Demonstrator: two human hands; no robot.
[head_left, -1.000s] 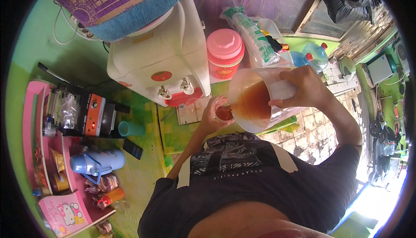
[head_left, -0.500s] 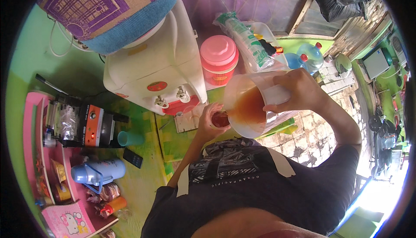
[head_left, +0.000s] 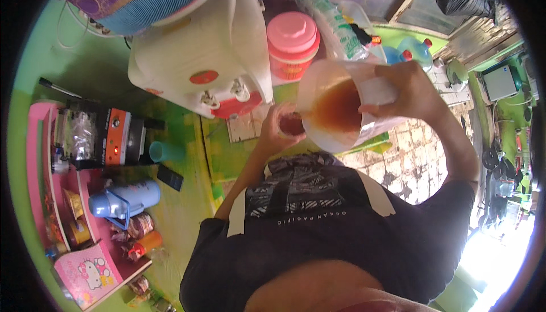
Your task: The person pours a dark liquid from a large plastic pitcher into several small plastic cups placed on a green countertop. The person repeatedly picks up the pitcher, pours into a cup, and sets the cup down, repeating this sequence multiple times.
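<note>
My right hand is wrapped round the handle of a large translucent white plastic pitcher. The pitcher is tipped to the left, with orange-brown liquid lying along its lower side toward the mouth. Closed round a small clear cup, my left hand keeps it at the pitcher's rim. Reddish-brown liquid shows inside the cup. Whether a stream is running between the two is hard to make out.
Ahead stand a white water dispenser and a pink drink jug. Plastic-wrapped cups lie right of the jug. Leftward are a green cup, a phone, a blue thermos and a pink shelf.
The surroundings sit higher in the picture as my view has shifted. Both hands keep their holds, and the pitcher stays tipped at the cup.
</note>
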